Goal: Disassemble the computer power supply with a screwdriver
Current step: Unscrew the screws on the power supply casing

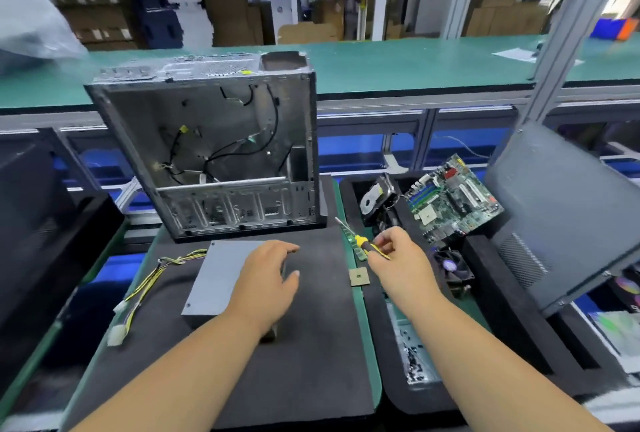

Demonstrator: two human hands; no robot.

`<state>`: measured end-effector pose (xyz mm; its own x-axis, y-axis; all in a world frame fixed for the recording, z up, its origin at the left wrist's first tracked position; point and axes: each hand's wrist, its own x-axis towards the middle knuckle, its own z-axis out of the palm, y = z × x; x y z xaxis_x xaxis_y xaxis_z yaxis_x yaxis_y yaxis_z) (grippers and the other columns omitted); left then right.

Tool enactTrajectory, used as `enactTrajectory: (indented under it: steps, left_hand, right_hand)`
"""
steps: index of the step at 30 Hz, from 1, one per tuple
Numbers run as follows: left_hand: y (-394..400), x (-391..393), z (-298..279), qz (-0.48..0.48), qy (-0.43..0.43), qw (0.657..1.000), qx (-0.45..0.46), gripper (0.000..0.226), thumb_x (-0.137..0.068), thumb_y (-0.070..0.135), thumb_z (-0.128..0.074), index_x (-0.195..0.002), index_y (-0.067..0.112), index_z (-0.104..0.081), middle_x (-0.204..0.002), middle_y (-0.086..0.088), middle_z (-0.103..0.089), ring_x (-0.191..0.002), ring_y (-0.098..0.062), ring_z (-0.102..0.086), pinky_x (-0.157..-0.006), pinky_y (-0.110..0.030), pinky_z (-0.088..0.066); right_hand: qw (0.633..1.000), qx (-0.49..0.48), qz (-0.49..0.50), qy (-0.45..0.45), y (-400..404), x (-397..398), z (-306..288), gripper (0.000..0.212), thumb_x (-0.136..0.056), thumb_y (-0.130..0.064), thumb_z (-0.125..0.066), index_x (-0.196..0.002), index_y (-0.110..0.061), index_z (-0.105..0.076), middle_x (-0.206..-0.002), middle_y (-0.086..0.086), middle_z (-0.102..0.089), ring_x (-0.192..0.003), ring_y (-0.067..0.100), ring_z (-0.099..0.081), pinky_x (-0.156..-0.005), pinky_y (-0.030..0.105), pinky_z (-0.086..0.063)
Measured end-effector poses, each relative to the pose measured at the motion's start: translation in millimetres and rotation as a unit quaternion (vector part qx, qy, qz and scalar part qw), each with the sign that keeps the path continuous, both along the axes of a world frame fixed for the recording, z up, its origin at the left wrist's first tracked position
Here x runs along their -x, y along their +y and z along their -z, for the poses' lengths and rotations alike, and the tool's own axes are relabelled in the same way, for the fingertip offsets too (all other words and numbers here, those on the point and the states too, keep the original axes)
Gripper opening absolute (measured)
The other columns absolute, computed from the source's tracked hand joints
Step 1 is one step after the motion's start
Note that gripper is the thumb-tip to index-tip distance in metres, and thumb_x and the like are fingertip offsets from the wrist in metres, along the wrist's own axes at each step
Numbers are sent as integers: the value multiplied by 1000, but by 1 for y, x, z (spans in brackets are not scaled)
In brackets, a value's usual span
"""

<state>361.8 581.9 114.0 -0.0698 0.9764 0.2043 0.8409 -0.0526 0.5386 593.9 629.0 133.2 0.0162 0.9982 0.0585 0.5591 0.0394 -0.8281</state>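
A grey metal power supply lies flat on the black foam mat, its yellow and black cable bundle trailing off to the left. My left hand rests on the supply's right end, fingers curled over its edge. To the right, my right hand pinches the yellow and black handle of a screwdriver, whose shaft points up and left above the mat's right edge. The screwdriver tip is well away from the supply.
An open, empty computer case stands upright behind the supply. A loose CPU chip and a memory stick lie by the mat's right edge. In the right tray sit a motherboard, a hard drive, a fan and a side panel.
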Motion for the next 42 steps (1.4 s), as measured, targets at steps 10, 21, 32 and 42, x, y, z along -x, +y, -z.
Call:
enactTrajectory:
  steps: [10,21,32,42]
  left_hand:
    - [51,58,19,15,43,997,63,59,-82,52,-70,-131,21,-55,-129,4,-54,-125,-19,-46,-107,-31,-35]
    - [69,70,31,71,26,997,21,46,-81,55,-68,-120,30,-61,-118,12,-59,-114,-13,-52,-100,-29,-39]
    - [72,73,27,66,-42,997,23,31,-84,42,-69,-112,30,-66,-112,13,-63,-109,-11,-54,-98,-30,-42]
    - [71,75,24,73,-85,993,28,11,-81,30,-69,-89,33,-64,-90,19,-60,-93,-3,-52,-84,-21,-42]
  right_hand:
    - [999,-6,-16,42,-5,60,-10,19,-83,-13,-65,-78,-28,-54,-59,-16,-56,-45,5,-39,-41,16,-31]
    - [995,-86,-29,31,12,104,-35,18,-87,-39,-68,-82,-25,-59,-75,-10,-60,-69,7,-53,-61,27,-42]
    - [984,-115,-74,-111,28,137,-35,17,-93,-42,-60,-83,-31,-51,-79,-13,-56,-77,5,-53,-65,31,-45]
    - [974,-63,-109,-189,38,144,-30,21,-94,-40,-60,-86,-23,-50,-83,-6,-58,-78,15,-55,-73,41,-51]
